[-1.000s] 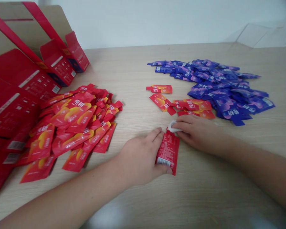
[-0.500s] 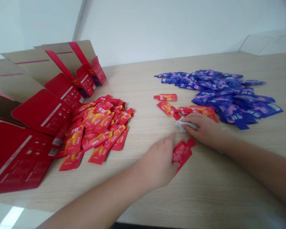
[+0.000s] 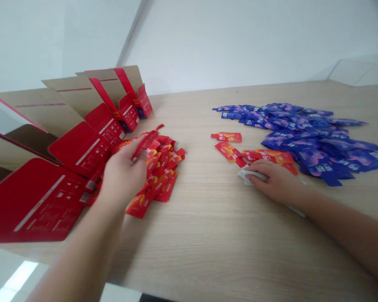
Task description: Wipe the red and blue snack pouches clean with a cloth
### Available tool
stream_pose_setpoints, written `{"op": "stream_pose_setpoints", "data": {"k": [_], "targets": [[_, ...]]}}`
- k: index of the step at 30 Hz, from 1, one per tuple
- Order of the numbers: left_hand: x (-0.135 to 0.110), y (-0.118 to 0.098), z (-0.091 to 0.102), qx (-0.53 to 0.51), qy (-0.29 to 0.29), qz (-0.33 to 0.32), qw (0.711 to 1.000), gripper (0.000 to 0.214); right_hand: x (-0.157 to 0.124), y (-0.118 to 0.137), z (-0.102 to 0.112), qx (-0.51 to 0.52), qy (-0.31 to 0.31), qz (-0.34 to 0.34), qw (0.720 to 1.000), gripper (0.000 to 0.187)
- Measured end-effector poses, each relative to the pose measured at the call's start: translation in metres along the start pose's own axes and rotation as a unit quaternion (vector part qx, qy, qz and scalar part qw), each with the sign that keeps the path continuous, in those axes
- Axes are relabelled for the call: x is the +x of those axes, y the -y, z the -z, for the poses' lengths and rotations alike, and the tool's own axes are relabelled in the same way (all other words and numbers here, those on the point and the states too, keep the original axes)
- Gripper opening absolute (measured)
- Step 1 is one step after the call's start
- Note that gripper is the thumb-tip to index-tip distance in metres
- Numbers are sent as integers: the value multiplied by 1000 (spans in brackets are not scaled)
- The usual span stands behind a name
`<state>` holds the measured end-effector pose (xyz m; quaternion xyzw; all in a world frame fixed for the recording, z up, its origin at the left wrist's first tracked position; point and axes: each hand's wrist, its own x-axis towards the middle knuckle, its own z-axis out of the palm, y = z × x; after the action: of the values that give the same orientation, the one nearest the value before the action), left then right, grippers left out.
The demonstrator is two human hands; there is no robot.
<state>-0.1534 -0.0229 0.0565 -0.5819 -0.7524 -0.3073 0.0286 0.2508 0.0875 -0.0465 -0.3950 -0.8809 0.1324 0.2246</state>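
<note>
My left hand [image 3: 123, 174] is closed on a red sachet [image 3: 147, 141] and holds it over the pile of red sachets [image 3: 159, 170] at the left of the table. My right hand [image 3: 275, 181] rests on the wooden table [image 3: 227, 235] with its fingers pressed on a white cloth or tissue [image 3: 247, 174]. Just beyond that hand lie a few loose red sachets [image 3: 228, 149]. A large pile of blue sachets [image 3: 305, 134] spreads out at the right.
Flattened red and brown cardboard boxes [image 3: 72, 142] stand and lie at the left, beside the red pile. The table's near edge runs along the bottom left, with a pale floor below. A white wall rises behind the table.
My left hand has lifted the red sachet from the table's middle and carried it left to the red pile. My right hand has stayed on the white cloth. The view has tilted up.
</note>
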Motion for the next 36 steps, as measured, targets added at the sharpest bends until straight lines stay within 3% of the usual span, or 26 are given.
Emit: {"op": "stream_pose_setpoints", "data": {"k": [3,7,10,13,16,19,22,26,30,36], "targets": [[31,34,-1,55,-16,3,998,51,0,0,0,-3,0,8,1000,25],[60,71,-23,93,121,-38,988,63,-1,0,-1,-4,5,12,1000,27],[68,79,-31,111,136,-63,982,60,-1,3,0,-18,12,17,1000,29],[63,58,-34,131,103,-106,980,60,0,9,2,-46,28,39,998,28],[53,14,-53,143,118,-212,960,62,0,16,4,-61,53,86,993,25],[47,-36,-96,126,186,-290,930,62,-2,21,5,-56,68,104,991,25],[51,-78,-147,102,257,-364,889,74,-5,25,3,-63,68,75,993,42],[60,-108,-192,100,294,-423,851,81,-6,25,-3,-117,49,74,989,58],[49,-115,-194,119,265,-404,867,70,-4,21,-5,-165,19,60,984,48],[-1,-115,-155,170,243,-335,894,60,0,16,-3,-156,2,18,988,31]]}}
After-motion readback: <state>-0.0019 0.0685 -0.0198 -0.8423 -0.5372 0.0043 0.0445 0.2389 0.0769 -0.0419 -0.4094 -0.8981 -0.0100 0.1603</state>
